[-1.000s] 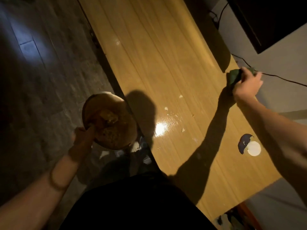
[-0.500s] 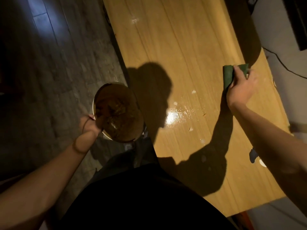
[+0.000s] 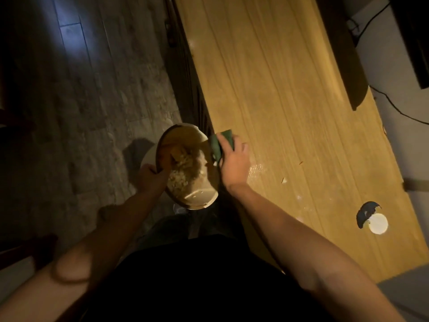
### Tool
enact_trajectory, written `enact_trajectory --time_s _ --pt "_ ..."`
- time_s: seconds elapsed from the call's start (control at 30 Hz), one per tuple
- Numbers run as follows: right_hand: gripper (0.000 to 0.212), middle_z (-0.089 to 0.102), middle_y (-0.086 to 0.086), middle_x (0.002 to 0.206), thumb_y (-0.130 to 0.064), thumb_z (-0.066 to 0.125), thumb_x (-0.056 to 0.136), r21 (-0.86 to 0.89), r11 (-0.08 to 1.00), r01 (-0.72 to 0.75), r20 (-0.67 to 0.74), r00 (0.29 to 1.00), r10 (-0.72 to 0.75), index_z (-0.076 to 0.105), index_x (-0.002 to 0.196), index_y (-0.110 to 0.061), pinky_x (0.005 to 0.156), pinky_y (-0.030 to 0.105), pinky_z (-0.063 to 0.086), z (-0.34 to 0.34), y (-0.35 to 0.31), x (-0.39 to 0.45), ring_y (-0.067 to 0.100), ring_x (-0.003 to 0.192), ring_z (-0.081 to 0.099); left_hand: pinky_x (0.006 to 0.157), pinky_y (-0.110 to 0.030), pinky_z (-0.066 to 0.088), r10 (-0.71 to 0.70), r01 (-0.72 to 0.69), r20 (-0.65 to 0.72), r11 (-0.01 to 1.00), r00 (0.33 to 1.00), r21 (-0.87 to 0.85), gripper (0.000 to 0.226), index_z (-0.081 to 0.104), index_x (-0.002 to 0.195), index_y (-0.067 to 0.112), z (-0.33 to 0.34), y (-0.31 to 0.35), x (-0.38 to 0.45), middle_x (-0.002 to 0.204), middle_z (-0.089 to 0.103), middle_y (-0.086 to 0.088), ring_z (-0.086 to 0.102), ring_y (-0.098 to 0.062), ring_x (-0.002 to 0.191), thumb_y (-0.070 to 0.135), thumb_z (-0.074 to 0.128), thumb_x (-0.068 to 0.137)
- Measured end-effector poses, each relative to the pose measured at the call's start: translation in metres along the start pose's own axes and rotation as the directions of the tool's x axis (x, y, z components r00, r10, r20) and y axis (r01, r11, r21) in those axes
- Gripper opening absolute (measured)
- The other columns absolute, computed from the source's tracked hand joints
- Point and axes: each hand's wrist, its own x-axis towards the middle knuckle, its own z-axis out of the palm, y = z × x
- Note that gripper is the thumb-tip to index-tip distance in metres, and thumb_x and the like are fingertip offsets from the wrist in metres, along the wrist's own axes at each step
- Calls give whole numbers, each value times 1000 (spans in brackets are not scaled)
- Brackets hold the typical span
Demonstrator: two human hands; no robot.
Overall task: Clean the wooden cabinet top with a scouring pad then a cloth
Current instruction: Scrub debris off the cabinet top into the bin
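The wooden cabinet top (image 3: pixel 278 94) runs from the upper middle to the lower right, with a wet shiny patch and a few pale crumbs (image 3: pixel 283 180) on it. My right hand (image 3: pixel 233 160) grips a dark green scouring pad (image 3: pixel 220 144) at the cabinet's near left edge. The pad touches the rim of a round bowl (image 3: pixel 197 196) that holds food scraps. My left hand (image 3: pixel 152 177) holds that bowl by its left rim, tilted, just off the cabinet's edge over the floor.
A white disc beside a dark patch (image 3: pixel 371 217) lies on the cabinet top at the right. A dark screen edge (image 3: pixel 413 43) and a black cable (image 3: pixel 394 105) are along the wall at the upper right. Grey wood floor (image 3: pixel 92 101) fills the left.
My right hand has carried the scouring pad from the far right side of the top across to its left edge, against the bowl. The bowl has come closer to the edge and tilted.
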Motion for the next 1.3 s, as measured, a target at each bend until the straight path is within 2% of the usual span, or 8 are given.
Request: enact_trajectory --time_s 0.13,0.33,0.47,0.63,0.9,1.07,1.17,1.3 --pt "51 47 6 137 -15 61 97 71 959 274 249 926 -283 52 144 -29 83 39 49 23 -48 -27 28 118 42 51 -28 38 20 -16 71 998 997 -57 32 54 76 12 -13 -10 -3 72 56 -3 52 -15 64 31 80 79" --pt "58 47 9 136 -3 59 93 98 980 172 156 970 -186 52 145 -27 92 41 50 13 -64 -53 29 117 43 62 -35 53 -30 36 108 998 994 -49 25 57 77 17 -30 -30 -8 82 65 -7 66 -27 82 31 78 79" --pt "58 49 9 137 -1 61 92 104 993 58 33 998 -61 55 143 -27 93 36 44 -15 -35 -60 29 118 45 85 -46 56 -77 79 167 997 983 -2 36 58 110 8 -26 -33 -17 111 64 -15 64 -31 100 31 73 86" --pt "45 50 11 137 -9 55 99 132 980 -151 -121 979 167 58 141 -24 97 29 33 -51 30 -65 28 124 46 86 -43 53 -95 95 149 995 984 9 47 56 123 3 -22 -36 -30 124 61 -19 61 -36 112 27 73 87" --pt "41 51 9 133 -8 51 100 248 830 -500 -277 785 555 61 136 -26 108 43 42 -122 159 -51 30 125 49 74 -40 47 -134 133 131 991 982 14 57 57 126 3 -12 -42 -51 115 62 -11 60 -36 107 41 72 86" --pt "39 47 8 138 -13 49 103 173 827 -535 -264 784 562 58 138 -29 111 45 41 -167 240 -37 29 130 44 70 -39 50 -97 95 31 995 995 36 60 66 105 2 0 -41 -65 107 67 -21 63 -34 91 54 76 76" --pt "35 46 11 136 -19 43 107 146 823 -550 -279 775 567 59 137 -28 110 44 41 -185 283 -20 32 127 43 81 -49 56 -109 109 -23 994 994 23 65 64 92 7 5 -42 -72 98 67 -18 64 -34 90 62 70 57" --pt "37 44 10 138 -18 47 106 138 799 -585 -268 755 599 58 139 -31 109 43 39 -191 325 4 31 129 42 84 -48 56 -126 126 -59 992 990 -16 52 66 102 -4 14 -50 -69 102 68 -26 66 -40 98 40 79 78"
